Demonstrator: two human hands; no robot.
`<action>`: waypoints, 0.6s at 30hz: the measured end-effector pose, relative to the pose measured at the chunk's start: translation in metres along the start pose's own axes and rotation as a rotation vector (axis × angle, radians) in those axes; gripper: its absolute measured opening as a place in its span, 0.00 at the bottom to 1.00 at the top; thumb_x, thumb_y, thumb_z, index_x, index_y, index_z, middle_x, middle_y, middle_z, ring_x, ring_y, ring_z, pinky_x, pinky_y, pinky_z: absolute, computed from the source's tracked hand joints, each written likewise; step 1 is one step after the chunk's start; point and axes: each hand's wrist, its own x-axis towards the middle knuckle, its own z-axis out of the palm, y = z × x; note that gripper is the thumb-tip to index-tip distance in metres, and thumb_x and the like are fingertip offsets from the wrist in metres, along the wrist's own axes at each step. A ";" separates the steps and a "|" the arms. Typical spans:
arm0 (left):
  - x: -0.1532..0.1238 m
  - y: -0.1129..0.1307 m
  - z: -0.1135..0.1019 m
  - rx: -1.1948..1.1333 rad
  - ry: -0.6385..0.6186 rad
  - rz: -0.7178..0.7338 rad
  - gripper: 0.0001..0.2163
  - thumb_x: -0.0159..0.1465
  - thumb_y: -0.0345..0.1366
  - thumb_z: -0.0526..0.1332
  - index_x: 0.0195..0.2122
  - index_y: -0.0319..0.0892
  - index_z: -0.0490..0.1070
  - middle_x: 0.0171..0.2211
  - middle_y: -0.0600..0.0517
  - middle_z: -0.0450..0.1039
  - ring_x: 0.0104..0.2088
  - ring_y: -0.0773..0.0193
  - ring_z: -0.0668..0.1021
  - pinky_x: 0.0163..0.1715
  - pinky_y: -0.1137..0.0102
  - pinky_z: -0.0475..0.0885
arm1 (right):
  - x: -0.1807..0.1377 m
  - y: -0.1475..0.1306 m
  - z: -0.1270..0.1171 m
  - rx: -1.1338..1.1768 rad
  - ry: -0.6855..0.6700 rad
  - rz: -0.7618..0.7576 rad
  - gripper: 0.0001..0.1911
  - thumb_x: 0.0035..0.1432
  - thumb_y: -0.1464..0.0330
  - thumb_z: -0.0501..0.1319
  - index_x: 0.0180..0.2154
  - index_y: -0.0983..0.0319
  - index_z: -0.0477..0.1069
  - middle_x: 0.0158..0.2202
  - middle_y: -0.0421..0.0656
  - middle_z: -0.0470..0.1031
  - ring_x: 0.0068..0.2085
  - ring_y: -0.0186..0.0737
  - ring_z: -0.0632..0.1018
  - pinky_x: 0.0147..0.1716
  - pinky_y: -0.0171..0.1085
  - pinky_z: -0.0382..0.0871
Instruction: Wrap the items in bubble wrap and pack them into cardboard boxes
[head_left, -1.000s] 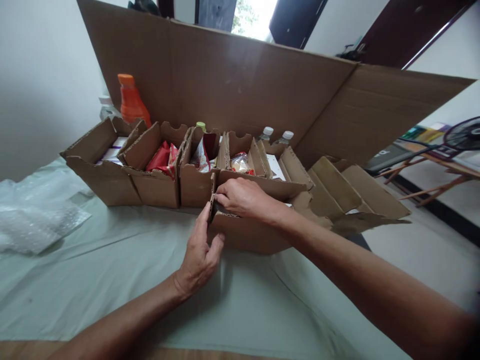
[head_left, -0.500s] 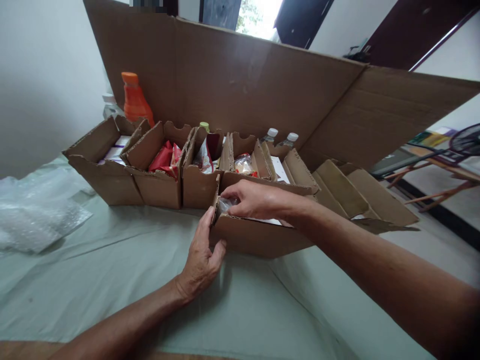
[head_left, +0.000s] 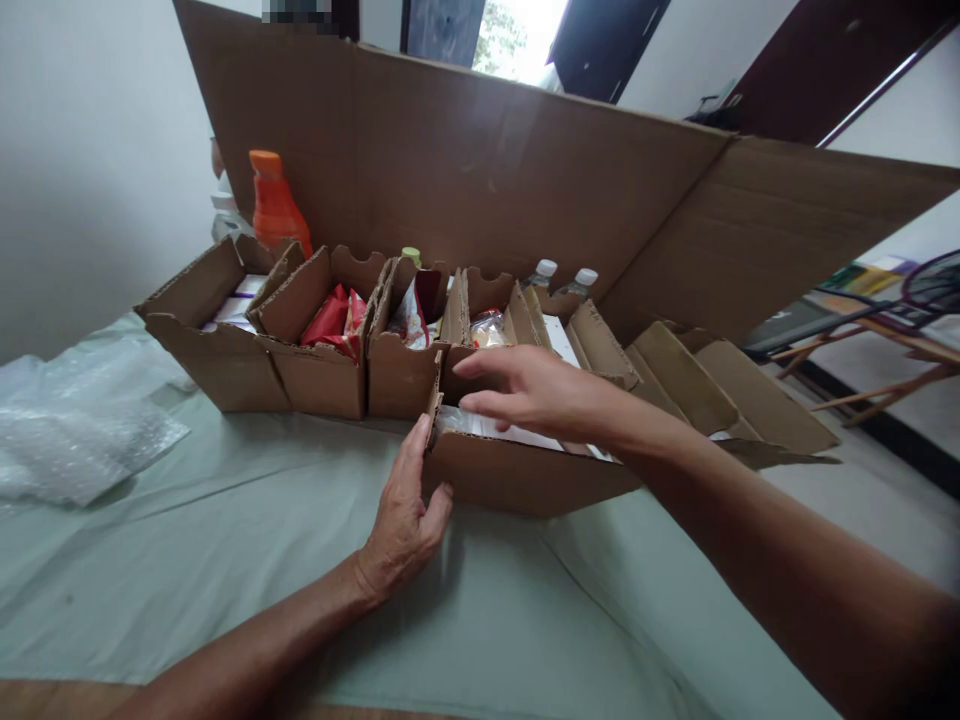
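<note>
A low brown cardboard box (head_left: 525,480) stands at the front, with white flat items (head_left: 529,436) and a clear plastic bag (head_left: 459,420) inside. My left hand (head_left: 409,510) grips its left end, fingers along the end wall and thumb at the front corner. Above the box's opening hovers my right hand (head_left: 536,395), thumb and fingers apart, holding nothing. Part of the contents lies hidden beneath it. Just behind, a row of cardboard bins holds red packets (head_left: 335,318), a printed pouch (head_left: 414,315) and a clear-wrapped item (head_left: 489,328).
A tall cardboard panel (head_left: 480,150) rises behind the bins. An orange bottle (head_left: 276,205) and white-capped bottles (head_left: 581,280) stand by it. Bubble wrap (head_left: 82,430) lies at the left on the pale green cloth (head_left: 247,560). More open bins (head_left: 690,385) are at the right.
My right hand has lifted out of the front box and its fingers have opened, leaving the clear plastic bag inside. My left hand stays at the box's left end.
</note>
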 end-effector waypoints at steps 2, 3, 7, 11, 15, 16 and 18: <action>0.002 0.000 -0.003 -0.006 0.000 -0.011 0.33 0.66 0.29 0.59 0.72 0.46 0.52 0.71 0.41 0.58 0.71 0.48 0.63 0.70 0.48 0.57 | -0.043 0.005 -0.006 0.049 0.305 0.063 0.13 0.61 0.60 0.65 0.45 0.57 0.82 0.39 0.42 0.84 0.33 0.39 0.80 0.33 0.37 0.70; 0.004 0.001 -0.005 -0.014 -0.001 -0.025 0.34 0.66 0.30 0.59 0.72 0.47 0.52 0.71 0.42 0.58 0.71 0.48 0.63 0.70 0.48 0.58 | -0.069 0.011 -0.003 0.070 0.468 0.113 0.12 0.61 0.58 0.65 0.43 0.55 0.82 0.38 0.42 0.84 0.34 0.41 0.81 0.34 0.39 0.72; 0.008 0.001 -0.008 -0.053 -0.027 -0.098 0.35 0.67 0.33 0.60 0.73 0.48 0.49 0.71 0.41 0.57 0.70 0.47 0.64 0.68 0.48 0.60 | -0.158 0.061 0.044 0.235 1.087 0.481 0.10 0.61 0.54 0.66 0.38 0.50 0.80 0.37 0.42 0.83 0.39 0.47 0.82 0.47 0.47 0.75; 0.013 0.004 -0.005 -0.041 -0.049 -0.106 0.30 0.67 0.38 0.60 0.70 0.44 0.56 0.66 0.40 0.65 0.67 0.46 0.67 0.66 0.47 0.62 | -0.163 0.109 0.102 0.437 0.991 0.518 0.27 0.51 0.51 0.70 0.49 0.58 0.76 0.49 0.50 0.81 0.48 0.53 0.82 0.49 0.54 0.76; 0.018 0.010 -0.003 -0.070 -0.063 -0.110 0.28 0.66 0.38 0.60 0.67 0.42 0.59 0.62 0.41 0.69 0.62 0.48 0.71 0.64 0.50 0.65 | -0.129 0.114 0.126 0.617 0.815 0.382 0.33 0.50 0.49 0.69 0.50 0.63 0.74 0.52 0.56 0.80 0.52 0.54 0.81 0.54 0.53 0.74; 0.015 0.013 -0.003 -0.077 -0.069 -0.112 0.28 0.66 0.38 0.60 0.67 0.42 0.59 0.62 0.41 0.70 0.62 0.48 0.72 0.64 0.50 0.65 | -0.128 0.108 0.130 0.625 0.822 0.385 0.32 0.50 0.48 0.69 0.49 0.64 0.74 0.51 0.56 0.81 0.52 0.55 0.81 0.54 0.54 0.73; 0.001 0.018 -0.008 -0.082 -0.072 -0.112 0.28 0.66 0.39 0.60 0.68 0.43 0.58 0.63 0.41 0.69 0.64 0.48 0.70 0.65 0.50 0.64 | -0.139 0.092 0.139 0.594 0.838 0.425 0.30 0.51 0.48 0.69 0.48 0.63 0.75 0.48 0.55 0.82 0.52 0.58 0.81 0.55 0.56 0.72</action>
